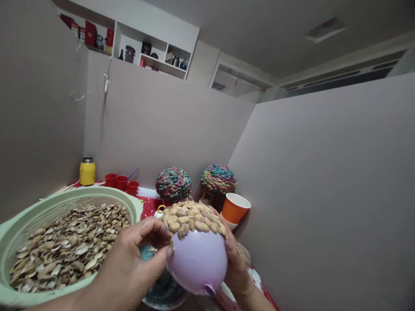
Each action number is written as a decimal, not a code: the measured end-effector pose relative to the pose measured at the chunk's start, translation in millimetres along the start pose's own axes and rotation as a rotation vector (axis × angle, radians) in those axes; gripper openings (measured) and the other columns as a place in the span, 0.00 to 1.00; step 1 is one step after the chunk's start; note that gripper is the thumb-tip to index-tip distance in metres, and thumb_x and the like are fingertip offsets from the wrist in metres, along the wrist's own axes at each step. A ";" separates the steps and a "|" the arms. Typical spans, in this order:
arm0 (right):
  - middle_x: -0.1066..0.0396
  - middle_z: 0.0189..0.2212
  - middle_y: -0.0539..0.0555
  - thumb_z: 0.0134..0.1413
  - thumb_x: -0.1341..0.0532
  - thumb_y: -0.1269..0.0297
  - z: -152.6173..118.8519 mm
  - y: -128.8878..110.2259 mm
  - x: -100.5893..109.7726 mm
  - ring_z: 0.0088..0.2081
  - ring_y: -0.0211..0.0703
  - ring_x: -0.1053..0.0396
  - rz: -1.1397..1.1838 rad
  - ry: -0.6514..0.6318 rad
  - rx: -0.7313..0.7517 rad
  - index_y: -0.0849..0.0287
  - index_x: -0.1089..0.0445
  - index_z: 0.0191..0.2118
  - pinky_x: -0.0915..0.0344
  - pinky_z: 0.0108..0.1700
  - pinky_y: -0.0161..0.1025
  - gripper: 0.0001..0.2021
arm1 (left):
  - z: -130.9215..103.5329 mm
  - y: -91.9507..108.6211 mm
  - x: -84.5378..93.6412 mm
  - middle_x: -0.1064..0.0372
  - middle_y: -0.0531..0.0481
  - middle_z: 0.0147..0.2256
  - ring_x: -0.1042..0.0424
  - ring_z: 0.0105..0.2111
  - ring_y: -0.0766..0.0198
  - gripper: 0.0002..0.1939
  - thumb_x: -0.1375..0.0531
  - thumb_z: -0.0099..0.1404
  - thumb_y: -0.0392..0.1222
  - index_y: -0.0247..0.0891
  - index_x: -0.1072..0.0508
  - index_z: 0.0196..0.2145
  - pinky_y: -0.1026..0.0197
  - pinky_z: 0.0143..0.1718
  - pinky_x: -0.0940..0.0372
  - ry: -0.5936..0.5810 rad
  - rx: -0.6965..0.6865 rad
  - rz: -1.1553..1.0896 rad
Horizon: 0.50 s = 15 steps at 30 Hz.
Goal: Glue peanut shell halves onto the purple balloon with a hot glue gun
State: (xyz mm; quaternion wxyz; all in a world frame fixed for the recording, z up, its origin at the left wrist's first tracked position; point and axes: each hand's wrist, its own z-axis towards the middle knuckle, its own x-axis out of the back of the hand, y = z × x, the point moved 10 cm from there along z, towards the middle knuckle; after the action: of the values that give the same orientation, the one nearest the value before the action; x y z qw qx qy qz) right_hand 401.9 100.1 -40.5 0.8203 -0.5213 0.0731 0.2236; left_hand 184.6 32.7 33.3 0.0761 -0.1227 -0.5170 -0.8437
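Observation:
A lilac balloon [198, 259] hangs in front of me, its knotted end low and facing me. Rows of peanut shells [191, 220] cover its upper part; the lower part is bare. My right hand [236, 263] is wrapped around the balloon's right side, its fingers partly hidden behind it. At the left edge of the shell rows, my left hand [136, 250] pinches thumb and forefinger together on a small peanut shell, mostly hidden by the fingertips. Below the balloon is a bowl [165, 291] with blue-green stains, partly covered by my hand.
A green basket [138, 207] of loose shells stands at left. Behind are a yellow flask [87, 172], red cups [122, 182], two colourful shell-covered balls [174, 183] and orange paper cups [234, 209]. Grey panels [168, 121] enclose the table on the sides and back.

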 end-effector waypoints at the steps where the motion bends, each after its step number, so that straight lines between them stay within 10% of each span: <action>1: 0.40 0.64 0.56 0.50 0.33 0.46 -0.4 0.1 0.1 0.65 0.63 0.45 -0.004 0.005 0.002 0.47 0.42 0.64 0.45 0.63 0.61 0.37 | -0.4 1.5 -0.2 0.28 0.57 0.29 0.28 0.31 0.66 0.04 0.41 0.59 0.34 0.41 0.29 0.29 0.64 0.36 0.34 0.005 -0.027 0.037; 15: 0.37 0.62 0.54 0.46 0.30 0.46 -5.5 3.1 1.2 0.68 0.58 0.51 -0.002 0.057 -0.056 0.46 0.37 0.61 0.54 0.67 0.57 0.36 | -1.9 13.7 -3.2 0.27 0.54 0.29 0.29 0.30 0.65 0.04 0.41 0.64 0.35 0.40 0.29 0.31 0.64 0.33 0.34 0.058 -0.199 0.206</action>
State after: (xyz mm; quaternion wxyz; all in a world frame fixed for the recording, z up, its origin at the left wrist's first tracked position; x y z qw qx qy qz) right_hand 402.2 96.6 -45.9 0.8032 -0.5504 0.0897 0.2095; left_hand 191.0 24.8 43.2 0.1644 -0.1577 -0.4130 -0.8818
